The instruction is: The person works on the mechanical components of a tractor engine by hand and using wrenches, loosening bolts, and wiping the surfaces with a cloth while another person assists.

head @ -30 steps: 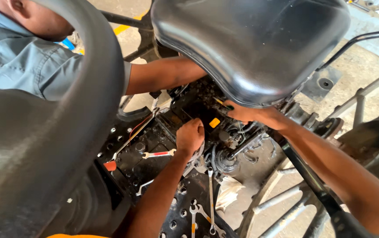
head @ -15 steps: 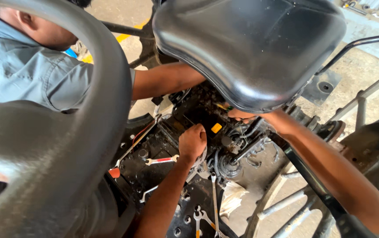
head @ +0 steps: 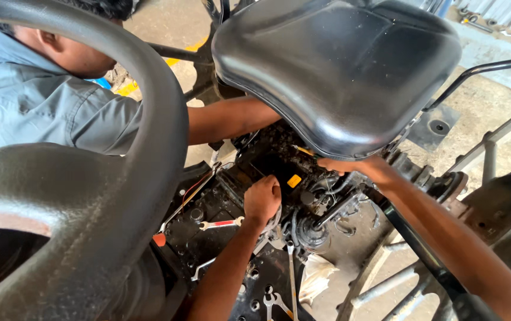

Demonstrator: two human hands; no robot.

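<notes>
Right hand [head: 359, 167] half tucked beneath the black seat [head: 338, 65], fingertips lost in shadow there. Left hand [head: 262, 199] fisted over something too hidden to name. Co-worker's arm [head: 232, 119] vanishing behind the seat, hand unseen. Steering wheel [head: 119, 178] cropped at left and bottom edges. Spanners [head: 273, 300] cut off at the bottom edge. Greasy parts under the seat too dark to tell apart.

Five spanners [head: 221, 224], one seat [head: 338, 65]
</notes>
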